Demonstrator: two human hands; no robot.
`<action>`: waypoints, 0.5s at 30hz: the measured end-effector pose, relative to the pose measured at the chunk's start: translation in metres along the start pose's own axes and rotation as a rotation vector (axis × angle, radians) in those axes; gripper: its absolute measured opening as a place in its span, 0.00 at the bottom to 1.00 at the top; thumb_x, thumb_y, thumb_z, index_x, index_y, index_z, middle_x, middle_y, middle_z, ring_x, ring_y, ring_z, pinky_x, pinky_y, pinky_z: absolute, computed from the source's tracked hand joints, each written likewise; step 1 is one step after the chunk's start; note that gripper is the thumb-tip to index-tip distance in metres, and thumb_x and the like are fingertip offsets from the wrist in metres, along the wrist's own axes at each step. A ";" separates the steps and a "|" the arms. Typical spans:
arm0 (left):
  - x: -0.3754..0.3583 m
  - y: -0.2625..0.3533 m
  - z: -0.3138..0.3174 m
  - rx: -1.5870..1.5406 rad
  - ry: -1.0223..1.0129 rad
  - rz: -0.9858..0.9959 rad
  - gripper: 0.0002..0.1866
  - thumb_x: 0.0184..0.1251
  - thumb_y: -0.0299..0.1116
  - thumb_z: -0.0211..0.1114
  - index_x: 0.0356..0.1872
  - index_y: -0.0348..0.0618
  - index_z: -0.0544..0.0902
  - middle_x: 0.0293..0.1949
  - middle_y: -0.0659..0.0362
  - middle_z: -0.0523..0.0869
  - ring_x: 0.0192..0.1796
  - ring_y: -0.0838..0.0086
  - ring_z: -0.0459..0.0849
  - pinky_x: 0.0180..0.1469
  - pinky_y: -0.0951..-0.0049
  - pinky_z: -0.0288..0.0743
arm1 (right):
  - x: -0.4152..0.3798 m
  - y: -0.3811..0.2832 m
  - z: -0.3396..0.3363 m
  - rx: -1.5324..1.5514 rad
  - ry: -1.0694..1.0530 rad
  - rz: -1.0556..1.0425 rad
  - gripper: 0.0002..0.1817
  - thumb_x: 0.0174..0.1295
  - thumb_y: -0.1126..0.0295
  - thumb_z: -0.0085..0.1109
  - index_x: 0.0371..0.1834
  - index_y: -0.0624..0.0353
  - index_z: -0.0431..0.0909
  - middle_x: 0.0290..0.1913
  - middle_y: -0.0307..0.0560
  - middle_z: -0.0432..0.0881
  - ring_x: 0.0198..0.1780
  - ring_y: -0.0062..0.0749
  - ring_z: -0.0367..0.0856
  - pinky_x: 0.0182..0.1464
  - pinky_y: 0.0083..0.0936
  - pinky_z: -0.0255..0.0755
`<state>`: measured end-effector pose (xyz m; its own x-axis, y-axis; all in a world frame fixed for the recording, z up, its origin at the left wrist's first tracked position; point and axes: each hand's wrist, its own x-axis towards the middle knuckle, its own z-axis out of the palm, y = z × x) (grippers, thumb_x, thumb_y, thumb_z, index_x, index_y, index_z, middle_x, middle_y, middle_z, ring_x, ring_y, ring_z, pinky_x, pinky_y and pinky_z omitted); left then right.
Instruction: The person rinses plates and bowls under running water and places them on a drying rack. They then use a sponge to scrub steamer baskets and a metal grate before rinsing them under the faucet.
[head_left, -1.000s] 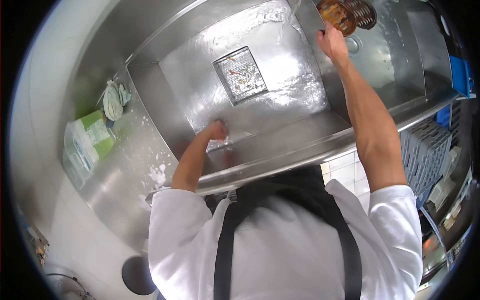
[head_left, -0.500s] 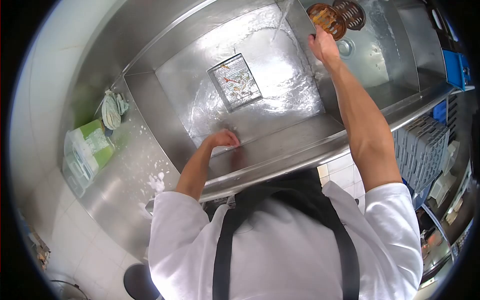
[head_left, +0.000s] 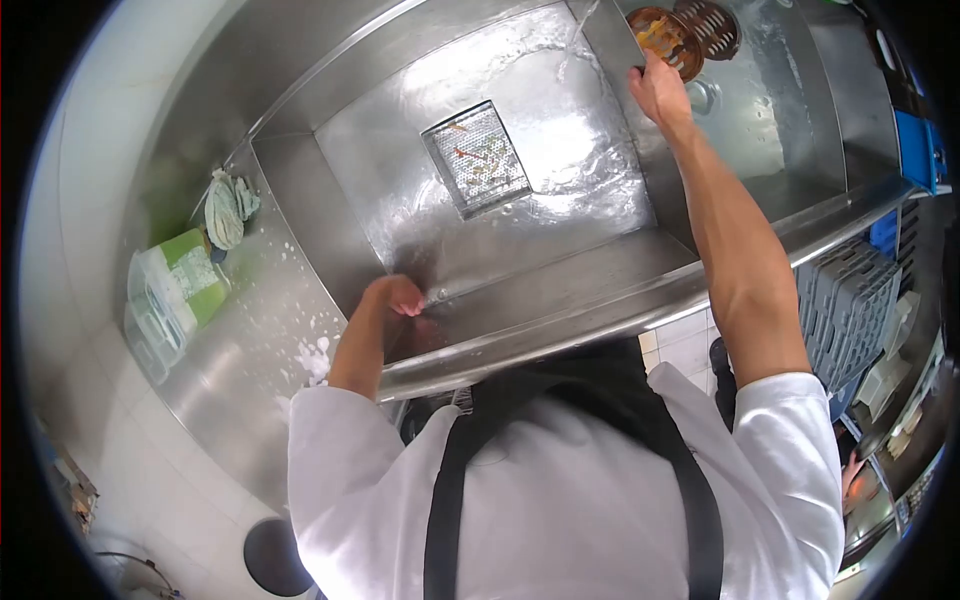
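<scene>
My right hand (head_left: 662, 92) is closed at the near edge of a round brown strainer basket (head_left: 682, 55), over the right-hand sink compartment beside the divider. Orange-yellow bits lie inside the basket. Touching its far side is a second, darker slotted round piece (head_left: 712, 28). Low in the front left corner of the larger sink basin (head_left: 370, 185), my left hand (head_left: 398, 297) has its fingers curled together, close to the steel. What they hold, if anything, is hidden. A square perforated drain strainer (head_left: 478, 160) with food scraps sits in the basin floor.
A thin stream of water (head_left: 580, 28) runs into the basin. On the left drainboard are a pale green cloth (head_left: 230, 210), a clear tub (head_left: 165, 310) and foam (head_left: 314, 360). Grey dish racks (head_left: 850, 310) stand at the right; a blue container (head_left: 915, 150) sits above them.
My left hand has moved left and slightly nearer, along the basin's front wall into the corner. The right hand stays at the brown basket. The whole view has shifted a little.
</scene>
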<state>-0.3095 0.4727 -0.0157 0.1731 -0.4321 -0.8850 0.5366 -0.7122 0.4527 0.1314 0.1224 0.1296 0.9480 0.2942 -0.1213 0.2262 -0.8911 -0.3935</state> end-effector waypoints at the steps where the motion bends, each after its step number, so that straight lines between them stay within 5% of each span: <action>1: 0.020 -0.023 0.015 0.097 0.030 -0.032 0.10 0.56 0.34 0.59 0.31 0.41 0.86 0.35 0.58 0.88 0.39 0.69 0.85 0.42 0.68 0.77 | 0.002 0.000 0.003 -0.001 -0.004 -0.010 0.23 0.61 0.63 0.52 0.58 0.61 0.73 0.45 0.69 0.82 0.51 0.64 0.79 0.56 0.50 0.72; 4: 0.047 -0.047 0.028 0.292 0.088 -0.095 0.14 0.54 0.39 0.58 0.29 0.41 0.87 0.33 0.56 0.88 0.36 0.64 0.85 0.37 0.65 0.77 | 0.000 -0.003 0.006 -0.010 -0.022 -0.002 0.24 0.60 0.64 0.51 0.59 0.60 0.72 0.46 0.69 0.82 0.51 0.63 0.80 0.57 0.50 0.72; 6: 0.061 -0.034 0.003 0.901 0.453 0.496 0.12 0.57 0.37 0.61 0.29 0.40 0.87 0.36 0.58 0.89 0.38 0.68 0.86 0.39 0.66 0.78 | -0.003 -0.009 0.002 -0.016 -0.034 0.014 0.24 0.60 0.63 0.51 0.60 0.59 0.72 0.47 0.69 0.82 0.52 0.63 0.79 0.58 0.50 0.71; 8: 0.043 0.007 -0.029 -0.558 0.347 0.150 0.07 0.59 0.32 0.63 0.31 0.41 0.87 0.40 0.58 0.88 0.43 0.72 0.86 0.46 0.68 0.79 | -0.009 -0.016 -0.006 -0.001 -0.083 0.040 0.25 0.60 0.63 0.51 0.62 0.58 0.70 0.48 0.69 0.81 0.53 0.62 0.79 0.59 0.50 0.71; 10: 0.026 0.050 -0.050 -0.675 0.622 0.478 0.06 0.60 0.27 0.65 0.37 0.42 0.87 0.40 0.59 0.88 0.44 0.76 0.85 0.50 0.71 0.78 | -0.006 -0.008 0.003 -0.005 -0.081 0.034 0.26 0.60 0.63 0.51 0.63 0.57 0.70 0.48 0.69 0.81 0.53 0.62 0.79 0.58 0.50 0.71; 14: -0.026 0.082 -0.101 -0.956 0.671 0.520 0.11 0.60 0.26 0.64 0.44 0.38 0.85 0.39 0.59 0.88 0.44 0.74 0.85 0.52 0.72 0.77 | -0.010 -0.015 -0.004 -0.014 -0.060 0.018 0.25 0.60 0.63 0.52 0.61 0.58 0.70 0.47 0.68 0.82 0.52 0.62 0.79 0.58 0.50 0.71; 15: -0.027 0.063 -0.111 -0.794 0.940 0.448 0.15 0.60 0.28 0.65 0.48 0.36 0.83 0.44 0.56 0.87 0.50 0.68 0.84 0.56 0.68 0.76 | -0.007 -0.014 -0.003 -0.012 -0.060 0.017 0.25 0.60 0.63 0.52 0.61 0.58 0.70 0.47 0.68 0.82 0.52 0.62 0.79 0.58 0.50 0.71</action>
<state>-0.1888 0.5005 0.0248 0.7958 0.2339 -0.5585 0.5640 0.0495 0.8243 0.1217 0.1320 0.1384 0.9365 0.2993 -0.1824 0.2138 -0.9001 -0.3796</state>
